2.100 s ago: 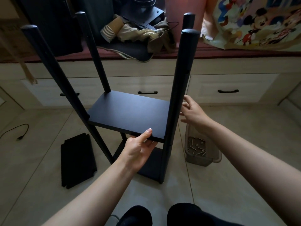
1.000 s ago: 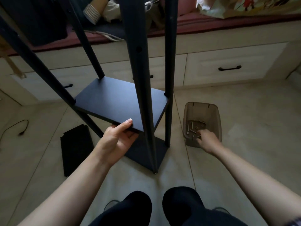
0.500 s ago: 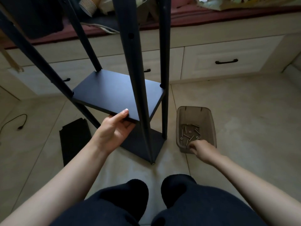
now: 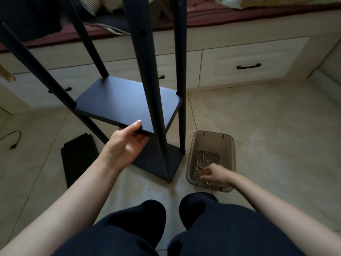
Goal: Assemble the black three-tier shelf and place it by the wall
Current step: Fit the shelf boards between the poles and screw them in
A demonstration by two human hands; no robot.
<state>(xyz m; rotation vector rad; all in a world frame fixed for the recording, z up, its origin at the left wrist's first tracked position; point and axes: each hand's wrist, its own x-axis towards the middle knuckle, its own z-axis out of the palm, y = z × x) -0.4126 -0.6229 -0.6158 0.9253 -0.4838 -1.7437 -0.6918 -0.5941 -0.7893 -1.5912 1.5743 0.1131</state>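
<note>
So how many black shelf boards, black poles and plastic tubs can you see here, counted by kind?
Black rectangular shelf boards: 3, namely the middle board held by the left hand, the bottom board, and a loose board on the floor
Round black poles: 4
Clear brownish plastic tub of screws: 1, with the right hand in it
Total: 8
</note>
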